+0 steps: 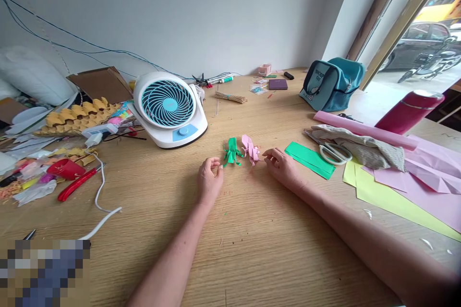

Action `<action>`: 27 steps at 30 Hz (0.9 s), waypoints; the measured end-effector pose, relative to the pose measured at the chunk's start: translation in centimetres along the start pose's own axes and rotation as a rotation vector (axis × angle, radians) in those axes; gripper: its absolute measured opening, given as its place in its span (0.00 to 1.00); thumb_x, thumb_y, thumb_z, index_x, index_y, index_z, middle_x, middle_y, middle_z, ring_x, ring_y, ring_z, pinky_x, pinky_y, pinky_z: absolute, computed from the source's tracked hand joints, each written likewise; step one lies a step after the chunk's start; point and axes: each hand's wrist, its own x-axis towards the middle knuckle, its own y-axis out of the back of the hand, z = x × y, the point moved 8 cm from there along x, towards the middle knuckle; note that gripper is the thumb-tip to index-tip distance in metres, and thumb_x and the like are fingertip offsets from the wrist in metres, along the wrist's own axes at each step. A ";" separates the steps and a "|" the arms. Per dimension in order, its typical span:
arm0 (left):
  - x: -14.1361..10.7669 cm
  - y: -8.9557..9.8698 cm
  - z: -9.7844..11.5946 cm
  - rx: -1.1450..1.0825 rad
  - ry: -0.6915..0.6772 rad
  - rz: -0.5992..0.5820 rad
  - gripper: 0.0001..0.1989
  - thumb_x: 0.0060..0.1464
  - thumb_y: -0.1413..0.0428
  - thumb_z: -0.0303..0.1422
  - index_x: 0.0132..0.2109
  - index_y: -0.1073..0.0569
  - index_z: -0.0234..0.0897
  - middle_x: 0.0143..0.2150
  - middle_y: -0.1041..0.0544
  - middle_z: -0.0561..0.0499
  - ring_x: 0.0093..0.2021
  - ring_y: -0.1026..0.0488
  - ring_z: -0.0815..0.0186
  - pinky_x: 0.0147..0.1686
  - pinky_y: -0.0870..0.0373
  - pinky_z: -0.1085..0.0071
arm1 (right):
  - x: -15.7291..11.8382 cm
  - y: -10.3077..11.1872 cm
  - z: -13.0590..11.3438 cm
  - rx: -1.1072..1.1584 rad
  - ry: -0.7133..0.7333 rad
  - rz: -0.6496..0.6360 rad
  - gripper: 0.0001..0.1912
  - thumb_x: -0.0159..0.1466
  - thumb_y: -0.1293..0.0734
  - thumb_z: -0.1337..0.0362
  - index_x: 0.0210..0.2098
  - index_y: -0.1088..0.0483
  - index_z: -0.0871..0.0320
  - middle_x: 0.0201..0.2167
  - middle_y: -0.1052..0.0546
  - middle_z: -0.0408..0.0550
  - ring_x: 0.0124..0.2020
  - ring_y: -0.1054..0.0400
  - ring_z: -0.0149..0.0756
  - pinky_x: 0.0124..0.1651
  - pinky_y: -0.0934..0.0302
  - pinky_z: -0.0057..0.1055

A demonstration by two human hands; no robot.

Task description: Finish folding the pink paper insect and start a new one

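A green folded-paper figure (231,151) with thin bent legs sits on the wooden table in front of me. Just right of it is a pink folded-paper figure (250,150), close beside the green one. My left hand (210,175) rests at the green figure's left side, fingers loosely bent and apart, with nothing seen in them. On the other side, my right hand (281,165) lies by the pink figure's right edge, its fingers loosely curved and its fingertips near a thin pink leg. Whether those fingertips touch the leg is hard to tell.
Right of my right hand lie a green paper strip (310,159), scissors (335,153), a grey glove (363,144) and yellow paper (389,201). A white fan (169,110) stands behind to the left. Red-handled pliers (77,186), a white cable (102,184) and clutter fill the left. A magenta bottle (408,111) leans right.
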 end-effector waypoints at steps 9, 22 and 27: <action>-2.7 1.1 4.3 0.010 -0.128 -0.030 0.10 0.54 0.47 0.24 0.43 0.28 0.40 0.39 0.23 0.47 0.44 0.27 0.57 0.52 0.34 0.58 | -0.4 0.7 0.2 0.004 -0.036 0.039 0.08 0.63 0.39 0.71 0.38 0.28 0.57 0.34 0.24 0.49 0.32 0.31 0.36 0.37 0.36 0.33; -14.5 -7.2 12.1 -1.454 0.793 -0.727 0.32 0.58 0.57 0.61 0.58 0.29 0.50 0.60 0.28 0.47 0.65 0.35 0.56 0.57 0.32 0.56 | -9.0 0.4 -15.6 0.079 0.288 0.027 0.14 0.65 0.37 0.62 0.48 0.25 0.51 0.55 0.25 0.53 0.50 0.29 0.47 0.55 0.34 0.48; -13.6 -6.6 11.8 -1.402 0.813 -0.786 0.28 0.59 0.54 0.56 0.58 0.29 0.48 0.54 0.24 0.44 0.60 0.30 0.56 0.53 0.29 0.55 | -7.8 -0.5 -14.4 -0.001 0.430 -0.056 0.19 0.66 0.40 0.56 0.54 0.32 0.53 0.51 0.26 0.56 0.49 0.33 0.45 0.60 0.43 0.48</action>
